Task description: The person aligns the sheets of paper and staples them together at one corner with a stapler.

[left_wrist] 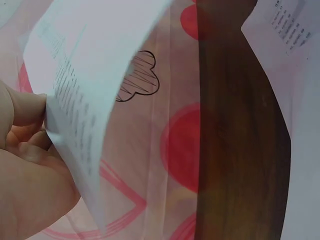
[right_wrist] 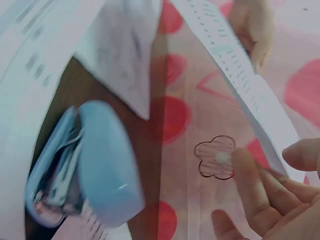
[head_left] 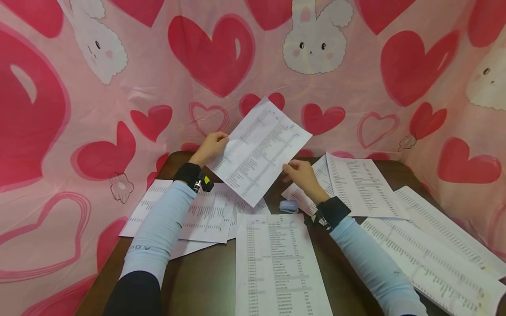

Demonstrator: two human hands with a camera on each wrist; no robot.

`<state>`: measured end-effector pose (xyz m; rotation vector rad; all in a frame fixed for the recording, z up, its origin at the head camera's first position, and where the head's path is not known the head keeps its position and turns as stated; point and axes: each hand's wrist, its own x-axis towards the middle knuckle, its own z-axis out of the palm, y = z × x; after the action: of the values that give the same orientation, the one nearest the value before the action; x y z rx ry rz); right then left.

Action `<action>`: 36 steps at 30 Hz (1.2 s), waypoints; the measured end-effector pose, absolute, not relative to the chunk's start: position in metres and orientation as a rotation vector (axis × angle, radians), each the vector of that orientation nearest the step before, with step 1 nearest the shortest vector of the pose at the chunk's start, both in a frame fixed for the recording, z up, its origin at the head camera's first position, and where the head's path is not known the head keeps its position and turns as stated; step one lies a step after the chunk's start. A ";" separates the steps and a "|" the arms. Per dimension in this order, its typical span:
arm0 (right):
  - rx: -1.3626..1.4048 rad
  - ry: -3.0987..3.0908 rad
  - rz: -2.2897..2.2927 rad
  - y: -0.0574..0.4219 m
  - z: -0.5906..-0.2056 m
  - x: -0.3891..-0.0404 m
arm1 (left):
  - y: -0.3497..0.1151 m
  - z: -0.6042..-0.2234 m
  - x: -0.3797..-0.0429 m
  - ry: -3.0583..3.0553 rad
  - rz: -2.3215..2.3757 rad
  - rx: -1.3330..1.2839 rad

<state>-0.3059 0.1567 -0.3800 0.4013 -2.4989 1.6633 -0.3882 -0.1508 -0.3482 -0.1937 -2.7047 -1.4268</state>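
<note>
Above the table a printed paper sheet (head_left: 262, 151) is held up, tilted, with rows of text facing me. My left hand (head_left: 212, 147) pinches its left edge between thumb and fingers; the left wrist view shows the sheet (left_wrist: 75, 100) bending away from that hand (left_wrist: 35, 160). On the opposite edge my right hand (head_left: 302, 175) holds the sheet lightly, its edge running between thumb and fingers in the right wrist view, where the hand (right_wrist: 275, 195) shows partly. Below the right hand lies a light blue stapler (head_left: 288, 206), seen closer as the stapler (right_wrist: 110, 160).
A long printed sheet (head_left: 276, 263) lies at the table's front middle. Overlapping printed papers (head_left: 209, 215) lie on the left, and more papers (head_left: 363, 188) and a stack (head_left: 439, 259) on the right. Behind the table (head_left: 197, 281) hangs a pink heart-and-rabbit curtain (head_left: 269, 57).
</note>
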 end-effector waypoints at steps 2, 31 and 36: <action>0.374 -2.402 1.804 0.157 -0.376 -0.306 | -0.150 -0.347 -0.387 -2.688 -1.438 -0.227; 0.305 -2.409 2.027 0.210 -0.304 -0.315 | -0.146 -0.318 -0.357 -2.655 -1.757 -0.809; 0.429 -2.440 2.039 0.211 -0.298 -0.312 | -0.145 -0.310 -0.356 -2.651 -1.851 -0.860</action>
<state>-0.3116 0.2111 -0.2981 0.4292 -2.4397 2.0394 -0.3561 -0.1451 -0.3097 -0.8597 -2.6511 -1.8505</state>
